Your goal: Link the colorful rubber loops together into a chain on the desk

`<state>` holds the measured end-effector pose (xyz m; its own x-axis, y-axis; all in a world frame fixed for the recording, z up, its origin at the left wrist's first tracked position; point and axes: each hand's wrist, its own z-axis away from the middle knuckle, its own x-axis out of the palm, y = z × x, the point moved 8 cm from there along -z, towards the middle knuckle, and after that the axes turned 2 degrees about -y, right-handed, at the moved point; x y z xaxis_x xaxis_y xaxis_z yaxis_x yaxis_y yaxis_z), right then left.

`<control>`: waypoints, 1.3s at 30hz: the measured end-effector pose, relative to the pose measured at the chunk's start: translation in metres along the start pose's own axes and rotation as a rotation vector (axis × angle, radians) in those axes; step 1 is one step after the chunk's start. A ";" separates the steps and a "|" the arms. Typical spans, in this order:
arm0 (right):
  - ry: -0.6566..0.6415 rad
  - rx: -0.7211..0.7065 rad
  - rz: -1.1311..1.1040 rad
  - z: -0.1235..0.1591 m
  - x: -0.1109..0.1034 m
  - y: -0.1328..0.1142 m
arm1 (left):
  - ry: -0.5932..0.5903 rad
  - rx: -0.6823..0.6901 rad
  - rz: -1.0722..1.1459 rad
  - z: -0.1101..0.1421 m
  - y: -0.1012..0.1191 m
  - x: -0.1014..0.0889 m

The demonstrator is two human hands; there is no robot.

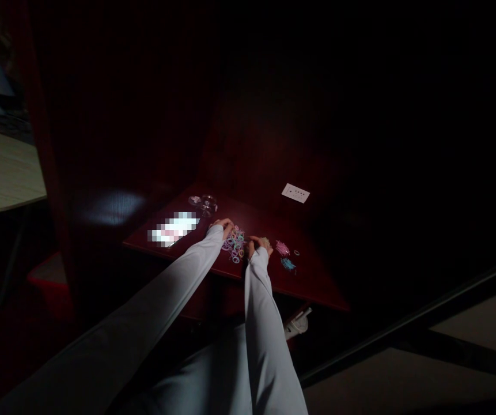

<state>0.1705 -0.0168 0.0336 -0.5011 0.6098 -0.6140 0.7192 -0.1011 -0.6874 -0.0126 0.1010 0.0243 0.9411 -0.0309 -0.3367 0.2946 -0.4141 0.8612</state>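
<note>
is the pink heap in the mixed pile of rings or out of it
Out: the pink heap lies apart on the table, with the right hand between it and the mixed pile of rings.

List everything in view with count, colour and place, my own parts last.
Dark table: one, dark red, centre
Rings: many, mixed pastels, mid-table
Clump: one, yellowish, right of rings
Pink pile: one, pink, right of clump
Blue pile: one, blue, nearer than pink pile
Lone ring: one, colour unclear, right of pink pile
Jar: one, clear, table's back left
Bright panel: one, white, pixelated, table's left
Wall plate: one, white, behind table
Pale table: one, light, left edge
Whitish object: one, whitish, below dark table
Left hand: one, at rings
Right hand: one, at clump
Sleeves: two, pale grey, below hands
</note>
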 end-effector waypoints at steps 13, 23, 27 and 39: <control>-0.235 -0.263 0.077 0.018 0.019 -0.045 | -0.025 -0.020 0.042 0.004 0.013 0.000; -0.245 -0.224 0.155 0.014 0.023 -0.035 | -0.021 -0.016 0.090 0.006 0.014 0.003; -0.214 -0.199 0.127 0.009 0.023 -0.028 | -0.023 -0.020 0.086 0.006 0.013 0.004; -0.118 -0.254 0.005 0.000 0.024 -0.016 | 0.030 0.015 -0.164 0.013 0.026 -0.003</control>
<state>0.1473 -0.0004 0.0295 -0.5395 0.5122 -0.6682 0.8118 0.1059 -0.5743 -0.0101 0.0780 0.0428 0.8853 0.0649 -0.4605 0.4421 -0.4247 0.7901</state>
